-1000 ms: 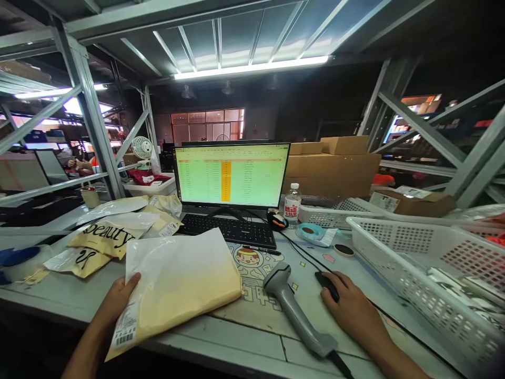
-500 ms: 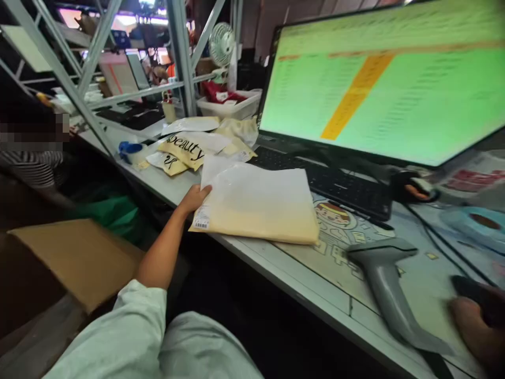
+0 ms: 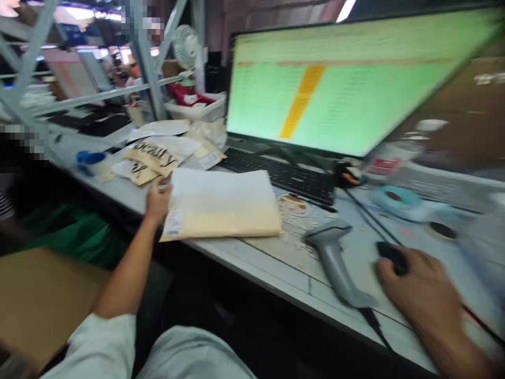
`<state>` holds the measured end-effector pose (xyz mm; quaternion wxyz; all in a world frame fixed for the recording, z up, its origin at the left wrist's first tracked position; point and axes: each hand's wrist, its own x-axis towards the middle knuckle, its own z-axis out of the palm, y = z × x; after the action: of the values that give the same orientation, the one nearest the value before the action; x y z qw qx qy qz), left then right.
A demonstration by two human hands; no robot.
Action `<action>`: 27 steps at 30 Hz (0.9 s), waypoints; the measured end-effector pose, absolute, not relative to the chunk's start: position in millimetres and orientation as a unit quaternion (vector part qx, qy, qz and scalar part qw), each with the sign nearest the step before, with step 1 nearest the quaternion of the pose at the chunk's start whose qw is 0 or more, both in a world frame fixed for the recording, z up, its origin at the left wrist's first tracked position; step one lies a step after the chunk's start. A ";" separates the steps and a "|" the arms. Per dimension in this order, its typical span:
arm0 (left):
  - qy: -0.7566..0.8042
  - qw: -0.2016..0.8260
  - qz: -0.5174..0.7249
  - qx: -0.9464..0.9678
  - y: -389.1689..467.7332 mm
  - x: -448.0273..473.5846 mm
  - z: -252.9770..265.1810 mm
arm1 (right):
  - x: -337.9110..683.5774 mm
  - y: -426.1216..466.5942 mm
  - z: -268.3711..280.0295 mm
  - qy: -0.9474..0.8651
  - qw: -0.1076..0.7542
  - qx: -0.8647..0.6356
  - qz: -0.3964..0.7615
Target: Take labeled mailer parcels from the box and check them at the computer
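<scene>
A flat mailer bag (image 3: 224,205), whitish at the back and yellowish towards me, lies on the desk with a printed label at its near left corner. My left hand (image 3: 158,202) is at the bag's left edge, slightly blurred, its thumb and a finger apart; the thumb overlaps or nearly touches the edge. Over on the right, my right hand (image 3: 424,281) rests round a black computer mouse (image 3: 392,258). Between bag and mouse a grey barcode scanner (image 3: 337,266) lies on the desk, its cable running towards me.
Behind the bag are a keyboard (image 3: 284,179) and a large monitor (image 3: 335,89) with a green table. Several mailers (image 3: 158,155), one marked "beauty", are heaped at back left beside a blue tape dispenser (image 3: 89,162). Tape rolls (image 3: 396,200) lie right. An open carton (image 3: 51,300) stands lower left.
The view has swung right, bringing my right hand and the mouse fully into sight. My left thumb has come off the mailer bag's top towards its edge; the fingers now show outside the bag.
</scene>
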<state>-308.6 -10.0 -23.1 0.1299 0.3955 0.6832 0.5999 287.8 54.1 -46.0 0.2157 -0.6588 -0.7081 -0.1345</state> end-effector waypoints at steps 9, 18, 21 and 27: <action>0.427 0.030 0.299 0.853 75.9 -165.3 66.6 | 272.5 43.3 -34.8 -0.660 0.240 -0.700 -0.130; 0.466 -0.040 0.104 0.878 182.5 6.2 29.2 | 275.5 41.7 -38.4 -0.665 0.250 -0.689 -0.143; 0.474 -0.048 0.103 0.873 192.5 25.2 17.4 | 278.3 43.0 -41.7 -0.665 0.259 -0.683 -0.155; 0.491 -0.035 0.102 0.865 198.0 43.6 16.9 | 279.7 45.2 -45.4 -0.665 0.267 -0.679 -0.156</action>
<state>43.6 198.0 16.9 -0.0348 0.8646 0.4907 0.1020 279.7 45.2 -45.4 0.2675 -0.6794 -0.6652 -0.1563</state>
